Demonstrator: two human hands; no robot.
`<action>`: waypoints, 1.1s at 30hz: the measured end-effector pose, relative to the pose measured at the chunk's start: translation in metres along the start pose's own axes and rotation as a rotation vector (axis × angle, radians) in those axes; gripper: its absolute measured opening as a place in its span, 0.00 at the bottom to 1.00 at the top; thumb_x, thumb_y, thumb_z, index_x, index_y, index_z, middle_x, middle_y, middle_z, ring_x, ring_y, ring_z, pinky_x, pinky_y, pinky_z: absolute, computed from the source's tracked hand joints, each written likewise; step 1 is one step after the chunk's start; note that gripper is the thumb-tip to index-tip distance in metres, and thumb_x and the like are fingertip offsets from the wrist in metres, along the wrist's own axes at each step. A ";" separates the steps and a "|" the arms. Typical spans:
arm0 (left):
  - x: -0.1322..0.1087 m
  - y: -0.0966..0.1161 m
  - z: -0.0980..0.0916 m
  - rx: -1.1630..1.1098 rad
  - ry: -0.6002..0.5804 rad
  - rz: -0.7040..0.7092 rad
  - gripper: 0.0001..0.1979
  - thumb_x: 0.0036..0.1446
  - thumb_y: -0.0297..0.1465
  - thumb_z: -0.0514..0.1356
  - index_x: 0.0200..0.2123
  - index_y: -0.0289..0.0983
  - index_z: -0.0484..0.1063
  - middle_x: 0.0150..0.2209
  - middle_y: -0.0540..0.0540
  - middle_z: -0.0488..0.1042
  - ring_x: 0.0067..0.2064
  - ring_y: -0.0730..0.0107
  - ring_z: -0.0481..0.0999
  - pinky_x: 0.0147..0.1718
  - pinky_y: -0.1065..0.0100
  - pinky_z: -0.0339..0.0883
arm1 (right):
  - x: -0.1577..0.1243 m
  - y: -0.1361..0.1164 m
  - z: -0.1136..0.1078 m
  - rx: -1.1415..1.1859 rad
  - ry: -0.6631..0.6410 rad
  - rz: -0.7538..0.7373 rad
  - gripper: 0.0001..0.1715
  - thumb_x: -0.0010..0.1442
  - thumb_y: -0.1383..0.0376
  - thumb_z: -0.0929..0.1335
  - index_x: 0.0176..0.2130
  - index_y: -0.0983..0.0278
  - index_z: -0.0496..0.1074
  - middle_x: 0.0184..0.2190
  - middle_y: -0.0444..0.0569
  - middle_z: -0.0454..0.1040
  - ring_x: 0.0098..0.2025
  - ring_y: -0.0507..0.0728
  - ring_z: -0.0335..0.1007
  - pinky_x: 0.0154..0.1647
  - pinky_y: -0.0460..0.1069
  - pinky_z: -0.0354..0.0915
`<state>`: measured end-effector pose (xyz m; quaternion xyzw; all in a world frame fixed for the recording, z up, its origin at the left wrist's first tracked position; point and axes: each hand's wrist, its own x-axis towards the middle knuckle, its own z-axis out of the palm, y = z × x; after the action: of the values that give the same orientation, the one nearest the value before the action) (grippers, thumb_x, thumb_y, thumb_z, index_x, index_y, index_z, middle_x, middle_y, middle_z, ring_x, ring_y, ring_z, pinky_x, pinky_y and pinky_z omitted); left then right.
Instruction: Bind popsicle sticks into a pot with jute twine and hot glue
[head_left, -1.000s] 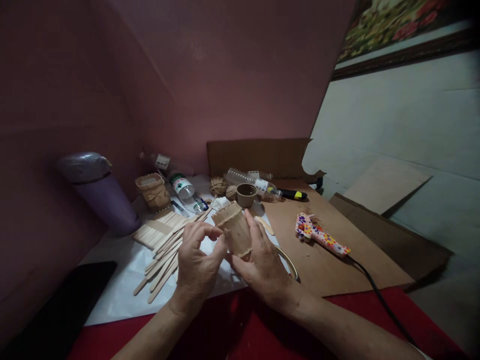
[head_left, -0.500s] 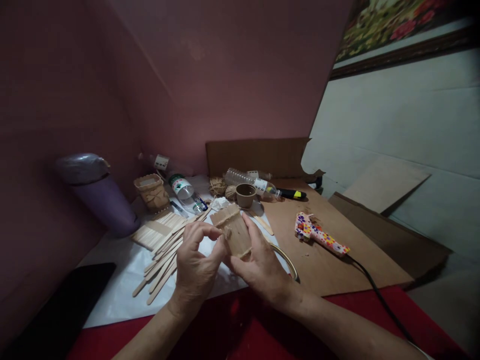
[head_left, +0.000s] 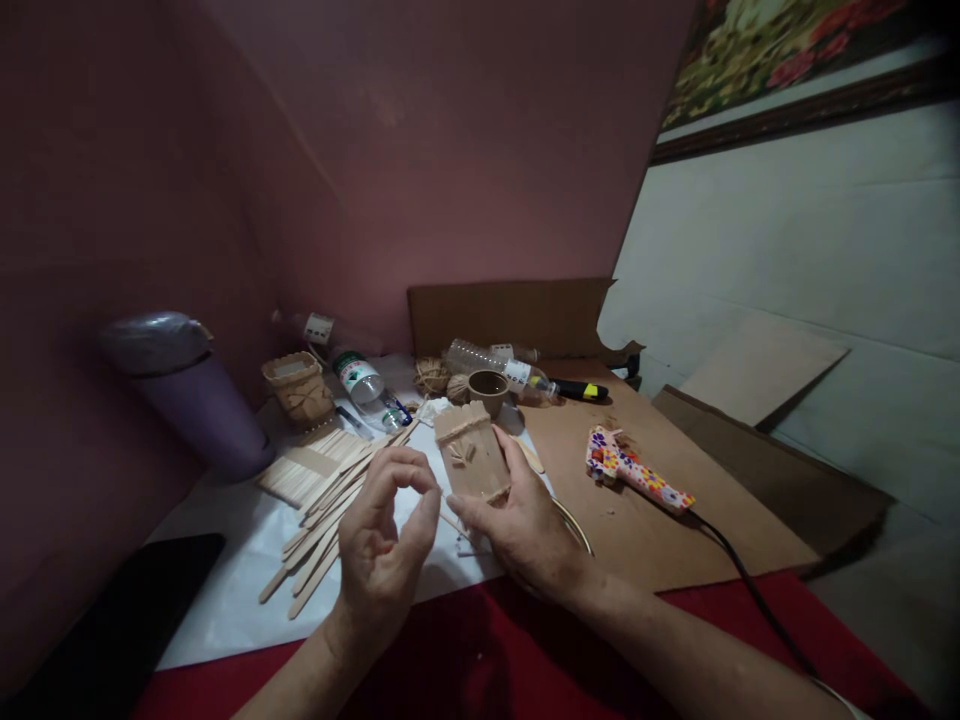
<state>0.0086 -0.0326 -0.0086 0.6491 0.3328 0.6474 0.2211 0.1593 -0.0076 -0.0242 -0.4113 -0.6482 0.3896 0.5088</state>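
My right hand (head_left: 529, 525) is wrapped round a small holder made of craft sticks (head_left: 478, 460), tilted, with twine bands near its top and bottom and small leaf-like pieces on its front. Just left of it, my left hand (head_left: 390, 535) is apart from the holder, thumb and forefinger brought together in a pinch. Whatever is between those fingertips, if anything, is too small to make out. Loose craft sticks (head_left: 319, 540) lie fanned out on the white sheet (head_left: 217, 610) beside my left hand.
A floral hot glue gun (head_left: 637, 470) with a black cord lies on the cardboard (head_left: 720, 540) at right. Behind stand a brown cup (head_left: 488, 402), twine balls (head_left: 432, 376), plastic bottles (head_left: 360, 380), a decorated stick holder (head_left: 300, 390), a utility knife (head_left: 581, 390) and a purple tumbler (head_left: 199, 410).
My left hand has drawn away from the holder's front, down and left. In my right hand the holder has turned more upright, uncovering the leaf-like pieces.
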 end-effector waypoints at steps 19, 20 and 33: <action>0.016 -0.029 -0.007 0.006 0.243 -0.504 0.09 0.49 0.35 0.64 0.29 0.34 0.72 0.21 0.53 0.68 0.24 0.74 0.66 0.25 0.71 0.61 | 0.012 -0.008 -0.005 0.317 -0.027 0.252 0.34 0.45 0.56 0.75 0.48 0.65 0.65 0.41 0.54 0.74 0.40 0.61 0.72 0.39 0.55 0.70; 0.017 -0.029 -0.007 0.011 0.245 -0.525 0.09 0.47 0.34 0.65 0.29 0.34 0.72 0.21 0.53 0.69 0.24 0.74 0.67 0.25 0.71 0.62 | 0.012 -0.008 -0.005 0.320 -0.025 0.254 0.34 0.45 0.56 0.75 0.48 0.65 0.65 0.41 0.54 0.74 0.40 0.61 0.72 0.38 0.55 0.70; 0.023 -0.035 -0.016 -0.160 0.335 -0.501 0.11 0.46 0.32 0.65 0.33 0.35 0.70 0.16 0.57 0.63 0.19 0.80 0.58 0.17 0.77 0.50 | 0.015 -0.005 -0.014 0.329 0.087 0.108 0.35 0.48 0.54 0.76 0.50 0.63 0.63 0.39 0.51 0.75 0.36 0.59 0.73 0.34 0.53 0.71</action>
<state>-0.0134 0.0059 -0.0170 0.4115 0.4622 0.6949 0.3662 0.1697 0.0059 -0.0120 -0.3733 -0.5302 0.4988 0.5751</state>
